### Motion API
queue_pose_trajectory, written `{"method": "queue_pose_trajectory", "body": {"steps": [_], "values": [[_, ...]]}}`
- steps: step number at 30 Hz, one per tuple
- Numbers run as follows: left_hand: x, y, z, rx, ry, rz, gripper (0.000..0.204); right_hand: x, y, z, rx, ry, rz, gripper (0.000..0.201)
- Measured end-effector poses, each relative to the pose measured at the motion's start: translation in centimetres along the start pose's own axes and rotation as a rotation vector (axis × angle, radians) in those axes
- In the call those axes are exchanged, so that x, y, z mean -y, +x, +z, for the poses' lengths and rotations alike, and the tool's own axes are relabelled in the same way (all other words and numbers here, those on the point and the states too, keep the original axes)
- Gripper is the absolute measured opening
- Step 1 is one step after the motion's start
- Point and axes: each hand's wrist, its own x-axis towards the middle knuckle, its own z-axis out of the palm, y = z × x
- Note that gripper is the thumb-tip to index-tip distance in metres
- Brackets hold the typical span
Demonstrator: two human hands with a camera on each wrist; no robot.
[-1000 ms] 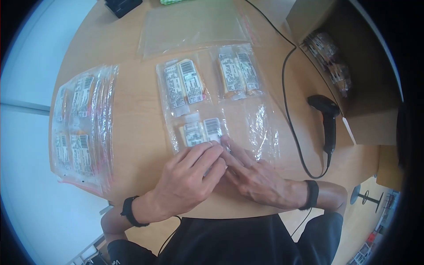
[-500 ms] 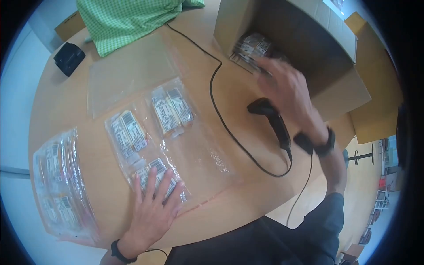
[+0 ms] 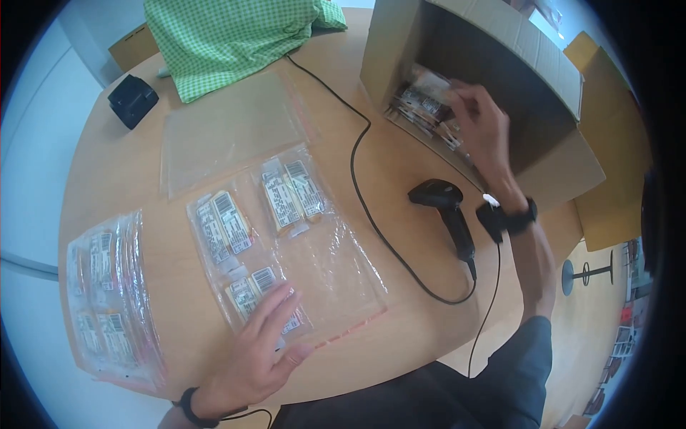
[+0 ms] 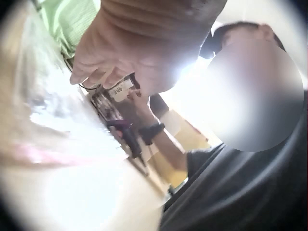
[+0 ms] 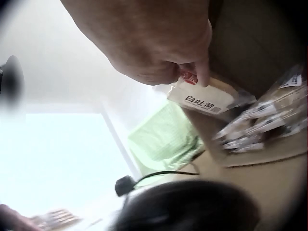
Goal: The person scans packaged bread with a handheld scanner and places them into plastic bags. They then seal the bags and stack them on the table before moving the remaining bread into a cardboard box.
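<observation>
My right hand (image 3: 484,132) is at the mouth of the cardboard box (image 3: 539,154) and pinches a wrapped slice of toast bread (image 5: 208,100) between thumb and fingers. Below it, more wrapped packs (image 3: 421,107) lie in the box. My left hand (image 3: 251,355) lies with extended fingers over the lower left bread pack (image 3: 246,293) on the table, covering part of it. That pack sits in a clear plastic bag (image 3: 339,268) with compartments. Labelled packs fill the upper left pocket (image 3: 223,225) and the upper right pocket (image 3: 291,194).
A black barcode scanner (image 3: 446,207) and its cable (image 3: 355,168) lie between bag and box. Stacked filled bags (image 3: 107,300) stand at the left edge. Flat clear bags (image 3: 229,136), a green checked cloth (image 3: 229,43) and a black device (image 3: 133,100) are at the back.
Both hands were together at the lower left pack. My right hand has since gone to the box and lifted a bread pack there; my left hand stayed by the bag. The head view turned right.
</observation>
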Motion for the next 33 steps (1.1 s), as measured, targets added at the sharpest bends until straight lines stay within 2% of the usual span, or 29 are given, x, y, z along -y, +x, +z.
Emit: {"method": "queue_pose_trajectory", "body": {"steps": [1, 3, 4, 6, 7, 8, 9, 10, 11, 12, 13, 15, 16, 18, 19, 21, 22, 23, 25, 27, 31, 33], "values": [[-0.5, 0.9, -0.2, -0.008, -0.002, -0.006, 0.069, 2.4, -1.2, -1.0, 0.003, 0.086, 0.026, 0.010], [-1.8, 3.5, 0.0, 0.054, -0.894, -0.157, 0.083, 6.7, -4.1, -3.0, 0.054, -0.036, -0.113, 0.010], [-2.0, 4.8, -0.1, 0.045, -0.899, -0.158, 0.083, 8.6, -5.7, -3.5, 0.067, -0.051, -0.281, 0.010], [-2.1, 7.5, -0.1, 0.205, -1.608, -0.283, 0.082, 11.5, -9.2, -4.0, 0.137, -0.010, -0.544, 0.017], [-2.3, 8.5, 0.4, 0.178, -1.638, -0.227, 0.073, 12.3, -10.7, -4.0, 0.226, 0.026, -0.658, 0.018], [-3.0, 9.3, 0.0, 0.129, -1.351, -0.264, 0.057, 13.0, -12.2, -3.9, 0.325, 0.070, -0.767, 0.020], [-2.9, 9.9, 0.4, 0.079, -1.270, -0.245, 0.051, 14.2, -13.2, -4.4, 0.489, 0.103, -0.839, 0.022], [-2.7, 10.5, 0.8, 0.030, -1.187, -0.227, 0.044, 14.2, -14.0, -4.9, 0.495, 0.101, -0.834, 0.022], [-2.4, 11.0, 0.8, 0.035, -1.192, -0.233, 0.044, 13.9, -14.6, -5.5, 0.481, 0.082, -0.681, 0.022], [-2.0, 11.4, 0.6, -0.015, -1.065, -0.180, 0.042, 13.4, -14.9, -6.0, 0.467, 0.063, -0.534, 0.025], [-1.5, 11.8, 0.3, -0.069, -0.937, -0.129, 0.039, 11.8, -14.7, -6.4, 0.424, 0.060, -0.413, 0.042], [0.0, 12.1, -0.7, -0.044, -0.845, -0.124, 0.039, 10.0, -14.5, -7.4, 0.398, -0.305, -0.035, 0.062], [0.8, 12.2, -1.1, -0.009, -0.743, -0.117, 0.040, 8.7, -14.4, -7.3, 0.405, -0.306, -0.042, 0.062], [1.6, 12.4, -1.2, -0.006, -0.760, -0.134, 0.039, 5.6, -14.1, -6.0, 0.390, -0.261, 0.285, 0.073], [1.7, 12.4, -1.2, -0.008, -0.758, -0.119, 0.040, 4.2, -13.8, -5.0, 0.393, -0.263, 0.282, 0.073], [1.9, 12.4, -1.2, -0.015, -0.762, -0.108, 0.041, 2.4, -13.2, -3.5, 0.516, -0.129, 0.409, 0.073], [2.1, 12.4, -1.3, 0.017, -0.720, -0.129, 0.044, 2.7, -13.3, -3.5, 0.521, -0.130, 0.405, 0.073], [2.3, 12.5, -1.6, 0.045, -0.676, -0.146, 0.046, 3.4, -13.1, -3.4, 0.530, -0.077, 0.329, 0.074], [2.1, 12.4, -1.9, 0.028, -0.691, -0.143, 0.047, 5.7, -12.5, -3.5, 0.552, -0.022, 0.240, 0.075], [2.1, 12.3, -2.0, 0.021, -0.708, -0.148, 0.049, 9.1, -12.2, -4.6, 0.578, 0.038, -0.002, 0.083], [2.5, 12.4, -1.9, 0.018, -0.693, -0.141, 0.045, 12.2, -12.2, -4.4, 0.636, 0.142, -0.134, 0.091], [2.5, 12.4, -1.8, 0.023, -0.706, -0.144, 0.042, 12.0, -12.2, -3.9, 0.656, 0.151, -0.126, 0.090]]}}
